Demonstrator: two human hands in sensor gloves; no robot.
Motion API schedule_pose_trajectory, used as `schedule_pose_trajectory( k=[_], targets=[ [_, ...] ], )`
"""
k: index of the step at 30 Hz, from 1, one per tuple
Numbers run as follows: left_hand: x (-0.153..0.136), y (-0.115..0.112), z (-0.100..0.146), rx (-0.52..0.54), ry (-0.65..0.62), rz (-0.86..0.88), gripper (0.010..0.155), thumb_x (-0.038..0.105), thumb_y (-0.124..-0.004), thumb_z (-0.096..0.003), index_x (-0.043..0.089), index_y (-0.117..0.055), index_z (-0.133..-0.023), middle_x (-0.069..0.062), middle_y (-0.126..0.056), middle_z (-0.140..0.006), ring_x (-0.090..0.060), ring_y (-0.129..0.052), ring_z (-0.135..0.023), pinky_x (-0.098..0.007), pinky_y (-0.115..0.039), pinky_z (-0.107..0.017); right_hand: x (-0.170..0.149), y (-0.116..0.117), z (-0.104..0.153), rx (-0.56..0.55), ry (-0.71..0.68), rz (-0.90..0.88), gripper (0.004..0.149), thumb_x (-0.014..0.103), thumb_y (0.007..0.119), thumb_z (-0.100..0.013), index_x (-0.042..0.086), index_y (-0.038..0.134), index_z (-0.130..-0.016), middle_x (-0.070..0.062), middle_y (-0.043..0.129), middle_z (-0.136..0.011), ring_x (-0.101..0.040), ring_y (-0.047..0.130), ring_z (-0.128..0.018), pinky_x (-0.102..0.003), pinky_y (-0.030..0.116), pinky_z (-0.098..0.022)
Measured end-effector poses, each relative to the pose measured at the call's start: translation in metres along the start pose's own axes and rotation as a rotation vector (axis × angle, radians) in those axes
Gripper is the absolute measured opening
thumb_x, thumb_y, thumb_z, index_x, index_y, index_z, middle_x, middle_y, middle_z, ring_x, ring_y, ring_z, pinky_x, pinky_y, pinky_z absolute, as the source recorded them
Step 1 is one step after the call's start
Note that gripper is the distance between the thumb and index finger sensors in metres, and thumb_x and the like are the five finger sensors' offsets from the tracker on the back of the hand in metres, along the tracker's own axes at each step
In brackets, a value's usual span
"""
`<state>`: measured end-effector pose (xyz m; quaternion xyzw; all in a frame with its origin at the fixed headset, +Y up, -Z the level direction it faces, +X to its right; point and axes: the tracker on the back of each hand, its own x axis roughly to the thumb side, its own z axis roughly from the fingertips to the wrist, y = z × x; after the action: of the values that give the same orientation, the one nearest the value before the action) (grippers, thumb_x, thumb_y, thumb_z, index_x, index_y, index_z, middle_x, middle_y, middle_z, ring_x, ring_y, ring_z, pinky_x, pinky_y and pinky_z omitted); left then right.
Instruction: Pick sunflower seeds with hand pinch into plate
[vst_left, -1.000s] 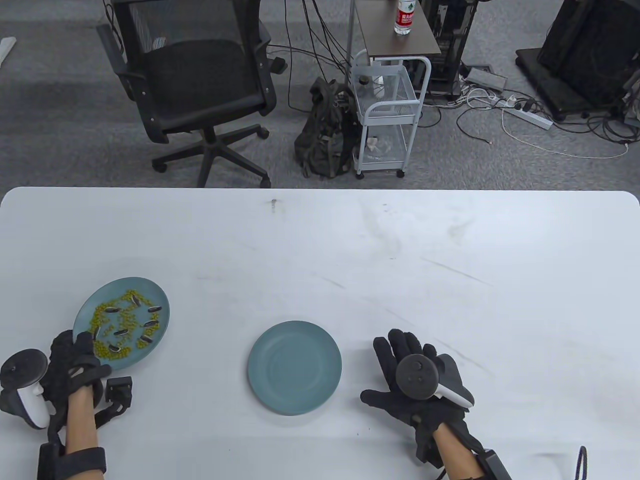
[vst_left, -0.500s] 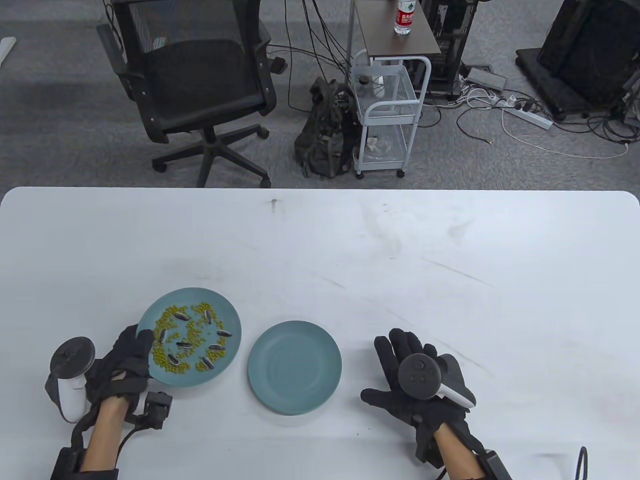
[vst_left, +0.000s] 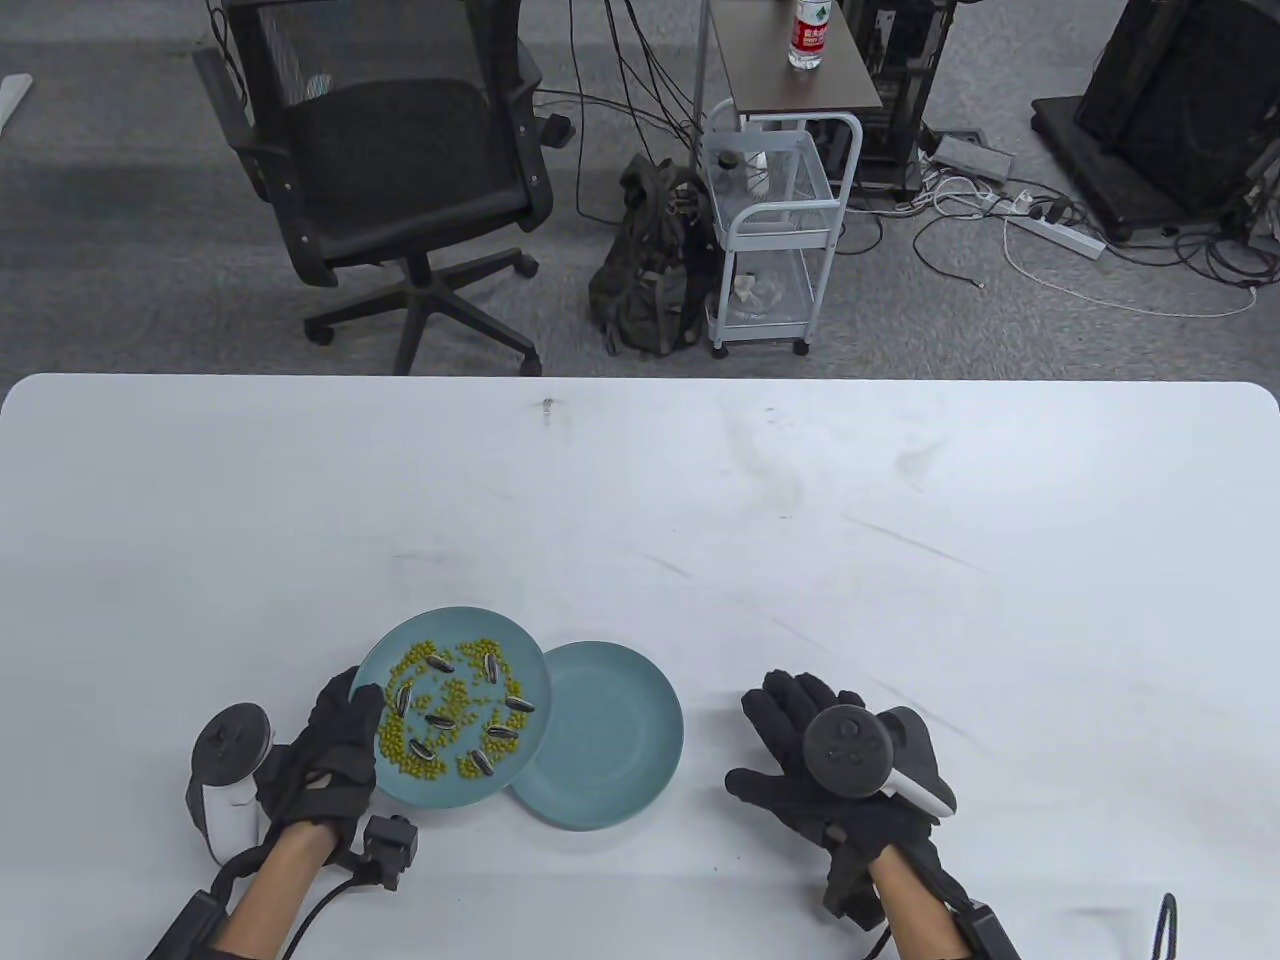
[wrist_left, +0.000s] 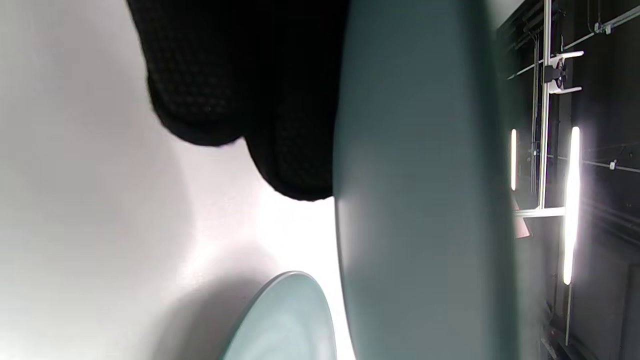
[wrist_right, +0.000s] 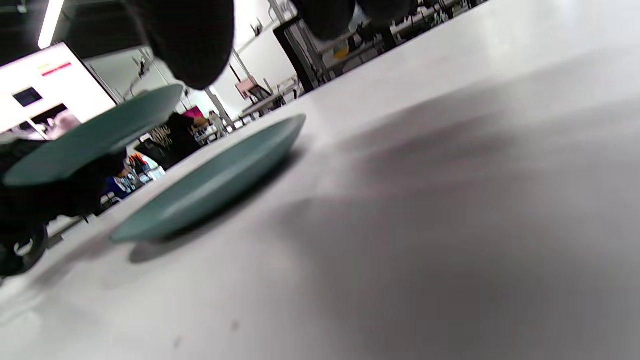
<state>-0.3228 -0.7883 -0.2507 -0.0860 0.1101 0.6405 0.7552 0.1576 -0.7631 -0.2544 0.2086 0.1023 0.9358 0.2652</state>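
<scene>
White table (vst_left: 640, 480): left hand (vst_left: 325, 745) grips raised plate of seeds (vst_left: 452, 708) by its near-left rim, overlapping empty plate (vst_left: 610, 735); right hand (vst_left: 800, 770) rests flat, fingers spread, just right.

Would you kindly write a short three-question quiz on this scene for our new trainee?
1. True or false: the left hand holds the seed plate lifted off the table.
2. Which plate overlaps the other in the table view: A the seed plate, B the empty plate?
3. Fill in: the right hand holds ____.

Key: 1 true; 2 A; 3 nothing, fingers spread beside the empty plate.
</scene>
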Motion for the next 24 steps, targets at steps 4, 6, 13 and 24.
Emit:
schedule_pose_trajectory(
  k=[4, 6, 13, 24],
  targets=[
    [-0.002, -0.003, -0.002, -0.026, 0.006, 0.026, 0.046, 0.039, -0.059, -0.0622, 0.019, -0.046, -0.102, 0.0, -0.089, -0.081, -0.013, -0.108, -0.046, -0.035, -0.092, -0.04, 0.016, -0.01, -0.003, -0.071, -0.055, -0.002, 0.062, 0.041, 0.086, -0.055, 0.004, 0.069, -0.101, -0.029, 0.059, -0.111, -0.061, 0.053, -0.099, -0.08, 0.034, -0.064],
    [-0.002, -0.006, -0.002, -0.036, 0.006, 0.028, 0.047, 0.039, -0.059, -0.0622, 0.018, -0.045, -0.102, -0.001, -0.089, -0.081, -0.014, -0.108, -0.046, -0.035, -0.091, -0.04, 0.029, -0.014, -0.007, -0.069, -0.072, 0.038, 0.062, 0.04, 0.086, -0.055, 0.004, 0.067, -0.102, -0.029, 0.057, -0.112, -0.062, 0.049, -0.1, -0.08, 0.032, -0.065],
    [-0.002, -0.017, -0.002, -0.08, -0.016, -0.014, 0.046, 0.038, -0.06, -0.0617, 0.018, -0.047, -0.101, -0.003, -0.089, -0.08, -0.016, -0.107, -0.045, -0.037, -0.09, -0.04, 0.085, -0.017, -0.04, -0.066, -0.156, 0.066, 0.064, 0.036, 0.086, -0.056, -0.001, 0.062, -0.102, -0.032, 0.049, -0.113, -0.063, 0.041, -0.101, -0.08, 0.027, -0.065],
    [-0.006, -0.019, -0.001, -0.072, -0.003, -0.01, 0.046, 0.037, -0.061, -0.0615, 0.017, -0.047, -0.101, -0.004, -0.089, -0.079, -0.017, -0.107, -0.044, -0.037, -0.089, -0.039, 0.175, -0.016, -0.103, -0.009, -0.25, 0.076, 0.047, 0.04, 0.079, -0.06, 0.001, 0.084, -0.085, -0.032, 0.046, -0.115, -0.066, 0.032, -0.102, -0.08, 0.023, -0.065]
  ],
)
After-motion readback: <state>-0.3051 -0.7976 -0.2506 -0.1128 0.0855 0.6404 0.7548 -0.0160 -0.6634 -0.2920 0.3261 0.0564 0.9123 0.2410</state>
